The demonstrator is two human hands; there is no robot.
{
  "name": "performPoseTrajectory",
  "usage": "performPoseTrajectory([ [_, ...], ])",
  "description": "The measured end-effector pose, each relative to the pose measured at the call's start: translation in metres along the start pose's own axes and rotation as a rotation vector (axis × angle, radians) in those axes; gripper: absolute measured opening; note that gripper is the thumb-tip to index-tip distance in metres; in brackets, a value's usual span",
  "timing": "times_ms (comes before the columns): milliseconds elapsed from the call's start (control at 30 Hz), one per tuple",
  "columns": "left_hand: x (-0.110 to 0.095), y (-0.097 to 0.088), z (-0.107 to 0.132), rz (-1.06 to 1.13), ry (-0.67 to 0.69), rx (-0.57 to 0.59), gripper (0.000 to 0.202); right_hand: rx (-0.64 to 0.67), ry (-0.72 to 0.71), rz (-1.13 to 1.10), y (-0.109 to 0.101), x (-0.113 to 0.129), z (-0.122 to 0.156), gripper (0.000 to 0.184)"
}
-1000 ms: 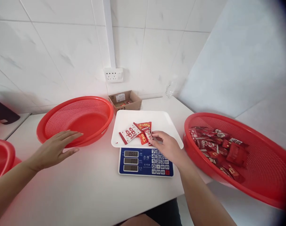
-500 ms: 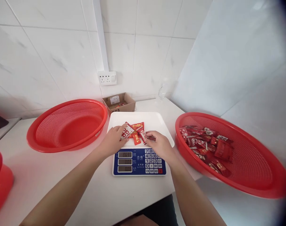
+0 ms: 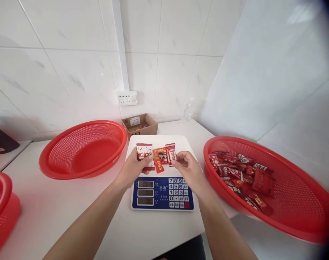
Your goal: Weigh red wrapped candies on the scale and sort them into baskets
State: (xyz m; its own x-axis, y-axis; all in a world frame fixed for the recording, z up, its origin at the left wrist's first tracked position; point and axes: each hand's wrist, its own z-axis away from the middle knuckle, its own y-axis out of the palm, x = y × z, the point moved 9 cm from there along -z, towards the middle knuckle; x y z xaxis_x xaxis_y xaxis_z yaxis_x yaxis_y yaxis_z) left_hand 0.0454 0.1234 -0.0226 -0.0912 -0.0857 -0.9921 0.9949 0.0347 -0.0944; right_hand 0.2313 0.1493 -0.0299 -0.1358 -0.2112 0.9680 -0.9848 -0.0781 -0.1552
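My left hand (image 3: 134,167) pinches a white-and-red snack packet (image 3: 144,153) over the left part of the scale's white pan (image 3: 184,144). A slim red-and-white wrapped snack (image 3: 170,153) is held upright between the fingertips of my right hand (image 3: 188,167). Between them lie an orange-red packet with cartoon figures (image 3: 161,154) and a smaller orange-red packet (image 3: 159,166). The scale's blue panel (image 3: 162,202), with number keys and three displays, faces me below my hands.
On the right, a red basket (image 3: 294,216) holds several red snack packets. Another red basket (image 3: 83,175) stands left of the scale, and part of a third red basket (image 3: 7,202) shows at the left edge. Behind the scale is a cardboard box (image 3: 142,129) with packets inside.
The packets, earlier overlapping in a pile, are now spread side by side. My hands have moved apart, each with one packet upright. The view has tilted up slightly.
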Motion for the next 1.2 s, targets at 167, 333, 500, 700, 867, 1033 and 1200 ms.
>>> performPoseTrajectory([
  [167,-0.006,0.012,0.014,0.191,0.023,-0.019,0.086,0.088,-0.028,-0.102,0.013,0.028,0.015,0.030],
  [333,-0.010,0.021,0.029,0.216,0.098,0.027,0.089,0.146,-0.084,-0.103,0.033,0.037,0.025,0.024],
  [500,0.001,0.018,0.035,0.213,0.077,0.053,0.092,0.287,-0.115,0.032,0.057,0.044,0.036,0.015],
  [700,-0.028,-0.063,0.040,-0.052,0.261,-0.332,0.086,0.221,-0.171,0.302,0.048,0.041,0.025,0.024],
  [867,-0.045,-0.136,0.037,-0.817,0.048,-0.500,0.070,0.193,-0.008,0.743,0.042,0.011,0.008,0.028],
  [1033,-0.033,-0.124,0.028,-0.988,0.136,-0.424,0.067,0.217,0.004,0.840,0.054,0.005,0.004,0.014],
  [1200,-0.011,-0.046,0.025,-0.775,0.307,-0.170,0.049,0.192,-0.050,0.567,0.059,0.015,0.007,0.006],
])
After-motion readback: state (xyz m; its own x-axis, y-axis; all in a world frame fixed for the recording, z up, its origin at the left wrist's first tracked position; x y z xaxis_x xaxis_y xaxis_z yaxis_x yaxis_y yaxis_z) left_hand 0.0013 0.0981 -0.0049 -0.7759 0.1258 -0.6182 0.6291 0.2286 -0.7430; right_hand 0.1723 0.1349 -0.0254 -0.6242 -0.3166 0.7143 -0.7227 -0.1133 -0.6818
